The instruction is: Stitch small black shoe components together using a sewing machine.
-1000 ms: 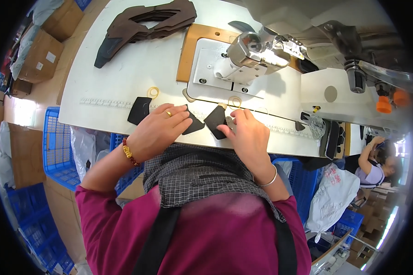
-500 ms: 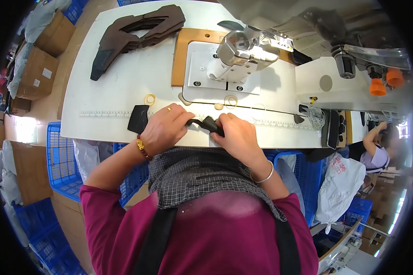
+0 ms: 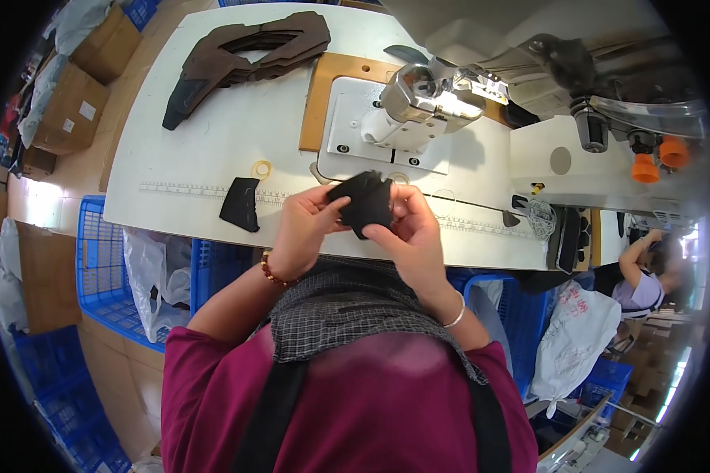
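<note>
A black fabric piece [image 3: 364, 206] is held up between both hands, just over the front part of the white table. My left hand [image 3: 309, 227] pinches its left edge between thumb and fingers. On the other side, my right hand [image 3: 414, 240] grips the right edge, thumb on the near face and fingers curled behind. Left of my left hand lies another black fabric piece [image 3: 241, 205], flat on the table. Beyond the hands stands a sewing machine head [image 3: 414, 98] over a white plate. A thin yellow ring [image 3: 261, 169] rests near the flat piece.
A stack of brown shaped pieces [image 3: 292, 43] sits at the table's far left. Along the front of the white table [image 3: 173, 158] runs a printed ruler strip [image 3: 481, 225]. Blue baskets [image 3: 106, 268] stand below at both sides. Another person [image 3: 639, 276] is at the far right.
The black fabric piece was folded into a narrow strip between my hands; now it is spread wider and turned up. My hands have tilted upward with it.
</note>
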Available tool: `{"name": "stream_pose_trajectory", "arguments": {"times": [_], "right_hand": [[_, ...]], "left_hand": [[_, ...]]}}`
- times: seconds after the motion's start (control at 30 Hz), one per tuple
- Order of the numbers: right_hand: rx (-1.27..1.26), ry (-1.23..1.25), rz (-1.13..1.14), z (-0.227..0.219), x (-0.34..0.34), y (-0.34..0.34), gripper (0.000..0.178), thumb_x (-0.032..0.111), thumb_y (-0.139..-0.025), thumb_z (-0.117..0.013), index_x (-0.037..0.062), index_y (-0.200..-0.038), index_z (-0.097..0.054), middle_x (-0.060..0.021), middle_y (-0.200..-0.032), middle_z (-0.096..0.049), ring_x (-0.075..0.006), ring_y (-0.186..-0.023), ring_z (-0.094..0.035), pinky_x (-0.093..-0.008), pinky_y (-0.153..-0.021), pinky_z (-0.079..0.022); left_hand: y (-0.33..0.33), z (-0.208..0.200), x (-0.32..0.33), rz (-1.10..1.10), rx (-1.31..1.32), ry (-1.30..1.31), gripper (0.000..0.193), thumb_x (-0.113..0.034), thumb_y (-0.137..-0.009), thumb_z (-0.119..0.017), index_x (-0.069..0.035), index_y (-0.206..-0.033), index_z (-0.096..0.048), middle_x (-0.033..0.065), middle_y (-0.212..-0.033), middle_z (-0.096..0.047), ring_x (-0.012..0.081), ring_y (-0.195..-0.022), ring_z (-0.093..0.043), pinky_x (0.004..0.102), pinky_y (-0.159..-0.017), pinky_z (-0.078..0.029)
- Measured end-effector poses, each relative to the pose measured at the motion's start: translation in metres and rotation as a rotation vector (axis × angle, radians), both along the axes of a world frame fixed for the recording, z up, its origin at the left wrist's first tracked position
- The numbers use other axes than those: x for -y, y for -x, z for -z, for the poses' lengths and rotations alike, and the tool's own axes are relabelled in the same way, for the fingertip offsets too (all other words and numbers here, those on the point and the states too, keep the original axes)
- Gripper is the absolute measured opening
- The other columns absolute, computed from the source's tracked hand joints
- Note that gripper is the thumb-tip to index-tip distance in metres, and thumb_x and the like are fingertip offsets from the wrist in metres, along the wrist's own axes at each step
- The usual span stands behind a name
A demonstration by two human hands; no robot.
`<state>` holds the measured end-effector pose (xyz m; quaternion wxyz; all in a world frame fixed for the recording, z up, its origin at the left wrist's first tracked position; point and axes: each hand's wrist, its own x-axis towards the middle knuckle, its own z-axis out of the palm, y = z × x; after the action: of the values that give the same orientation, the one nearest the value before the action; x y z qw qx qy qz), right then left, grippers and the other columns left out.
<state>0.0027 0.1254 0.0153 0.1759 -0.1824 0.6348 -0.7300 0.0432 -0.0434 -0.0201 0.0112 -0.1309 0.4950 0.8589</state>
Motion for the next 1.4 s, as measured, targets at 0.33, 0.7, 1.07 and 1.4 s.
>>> {"name": "stream_pose_trajectory", "arguments": {"times": [0.33, 0.7, 1.07, 1.4], "right_hand": [[-0.255, -0.306, 0.207, 0.017, -0.007, 0.010, 0.032, 0.004, -0.080, -0.076, 0.0048, -0.107, -0.060, 0.0001, -0.087, -0.062, -0.0090, -0.074, -0.053, -0.0259, -0.067, -0.042], [-0.335, -0.292, 0.257, 0.016, -0.008, 0.016, 0.022, 0.001, -0.081, -0.073, 0.0023, -0.097, -0.058, -0.0014, -0.086, -0.058, -0.0091, -0.083, -0.055, -0.0246, -0.077, -0.046], [-0.233, -0.245, 0.165, 0.018, -0.010, 0.027, 0.020, -0.002, -0.083, -0.072, 0.0010, -0.097, -0.058, -0.0015, -0.089, -0.060, -0.0081, -0.085, -0.057, -0.0232, -0.080, -0.048], [-0.418, -0.404, 0.251, 0.021, -0.015, 0.025, 0.020, 0.003, -0.078, -0.075, 0.0034, -0.088, -0.058, -0.0043, -0.088, -0.056, -0.0161, -0.085, -0.055, -0.0299, -0.082, -0.045]], "left_hand": [[-0.004, -0.003, -0.024, 0.016, -0.018, -0.077, 0.024, -0.007, -0.101, -0.049, 0.007, -0.117, -0.061, 0.0104, -0.109, -0.066, 0.0170, -0.098, -0.066, 0.0345, -0.087, -0.059], [-0.002, -0.009, -0.020, 0.077, 0.012, -0.162, 0.030, -0.011, -0.104, -0.041, 0.009, -0.121, -0.056, 0.0129, -0.116, -0.063, 0.0203, -0.105, -0.064, 0.0396, -0.093, -0.057], [0.004, -0.007, -0.015, 0.103, 0.039, -0.207, 0.029, -0.014, -0.104, -0.043, 0.007, -0.118, -0.057, 0.0113, -0.114, -0.064, 0.0184, -0.103, -0.065, 0.0368, -0.093, -0.056], [0.005, -0.008, -0.024, 0.057, 0.017, -0.178, 0.024, -0.013, -0.104, -0.046, 0.006, -0.108, -0.060, 0.0113, -0.109, -0.065, 0.0170, -0.100, -0.065, 0.0351, -0.092, -0.056]]}}
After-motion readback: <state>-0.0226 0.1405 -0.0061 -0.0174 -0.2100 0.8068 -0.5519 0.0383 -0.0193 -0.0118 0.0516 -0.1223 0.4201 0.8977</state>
